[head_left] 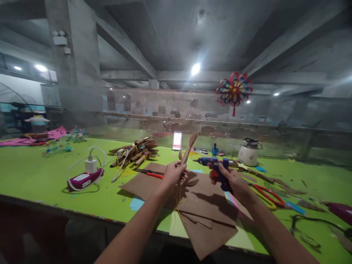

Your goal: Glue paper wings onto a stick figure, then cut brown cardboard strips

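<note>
My left hand point(173, 175) is closed around a thin brown paper stick point(189, 147) that points up and to the right, with yellow thread hanging below it. My right hand point(232, 179) grips a blue glue gun point(213, 163) whose nozzle points left toward the stick. Both hands hover over brown paper sheets point(203, 211) spread on the green table point(41, 176).
A pile of brown paper sticks point(136, 152) lies behind the left hand. A purple power strip with a white charger point(85, 178) sits at left. Red and yellow scissors point(265, 196), a white kettle point(249, 152), a phone point(177, 140) and a wire mesh fence point(165, 113) with a paper pinwheel point(234, 90) are beyond.
</note>
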Available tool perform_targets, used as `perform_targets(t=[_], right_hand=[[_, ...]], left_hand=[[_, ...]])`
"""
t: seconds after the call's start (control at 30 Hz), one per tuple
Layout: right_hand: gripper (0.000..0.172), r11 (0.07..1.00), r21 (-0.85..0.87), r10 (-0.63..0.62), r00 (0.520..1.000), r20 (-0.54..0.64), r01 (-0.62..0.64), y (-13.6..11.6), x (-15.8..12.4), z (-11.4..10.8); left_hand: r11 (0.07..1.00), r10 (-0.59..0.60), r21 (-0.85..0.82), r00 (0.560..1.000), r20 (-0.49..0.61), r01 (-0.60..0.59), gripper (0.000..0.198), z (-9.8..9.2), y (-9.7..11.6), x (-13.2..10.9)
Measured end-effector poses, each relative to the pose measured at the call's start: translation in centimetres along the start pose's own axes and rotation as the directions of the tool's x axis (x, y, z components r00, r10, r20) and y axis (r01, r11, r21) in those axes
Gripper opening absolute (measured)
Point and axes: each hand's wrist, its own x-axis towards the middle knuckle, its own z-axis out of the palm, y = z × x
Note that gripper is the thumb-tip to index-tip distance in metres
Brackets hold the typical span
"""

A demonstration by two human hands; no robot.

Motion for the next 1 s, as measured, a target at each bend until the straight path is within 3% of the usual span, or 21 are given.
perform_targets(t=[0.2,0.37,0.63,1.0], right_hand=[[0.048,0.983,-0.184,-0.011,1.000,-0.002,0.010,0.4,-0.5,-0.2],[0.049,0.966,-0.255,-0.045,0.998,-0.032,0.036,0.4,-0.7,0.7],[0.047,0.962,-0.266,-0.092,0.991,-0.093,0.065,0.5,-0.7,0.9],[0.049,0.940,-0.333,-0.116,0.989,-0.094,0.078,0.6,-0.7,0.9]], left_hand=[[0.997,0.008,0.075,1.000,-0.028,-0.006,0.026,0.9,-0.5,0.2],[0.999,0.044,0.002,0.999,0.023,-0.044,0.025,1.3,-0.1,-0.4],[0.986,0.041,-0.168,0.993,0.107,-0.022,0.025,1.7,0.1,-1.0],[0.988,0.076,-0.139,0.991,0.111,-0.061,0.028,1.9,-0.6,-0.7]])
